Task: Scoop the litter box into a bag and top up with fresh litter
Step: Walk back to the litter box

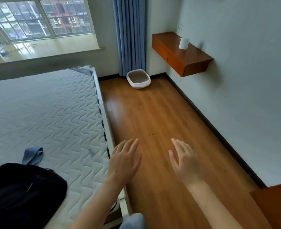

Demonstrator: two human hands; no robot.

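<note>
White plastic forms the litter box, which sits on the wooden floor at the far end of the room, against the foot of the blue curtain and near the corner where the two walls meet. It holds greyish-brown litter, and its rim is plain white all round. We stand well apart from it, with a long strip of bare floor between us and the box.

We hold both hands out in front of us, palms down, above the floor. Our left hand hangs with its fingers straight and slightly spread, holding nothing, just beside the edge of the mattress. Our right hand mirrors it, fingers relaxed and extended, also holding nothing. The two hands are apart, with floor showing between them.

To our left the quilted grey mattress fills much of the view; a dark bag or garment lies on its near corner, and a small blue cloth lies just beyond that. On the right wall hangs a wooden drawer shelf, with a white roll standing upright on top. A window with a deep sill sits beyond the bed, looking out on buildings. At the bottom edge we see a bit of our own blue-clad knee.
</note>
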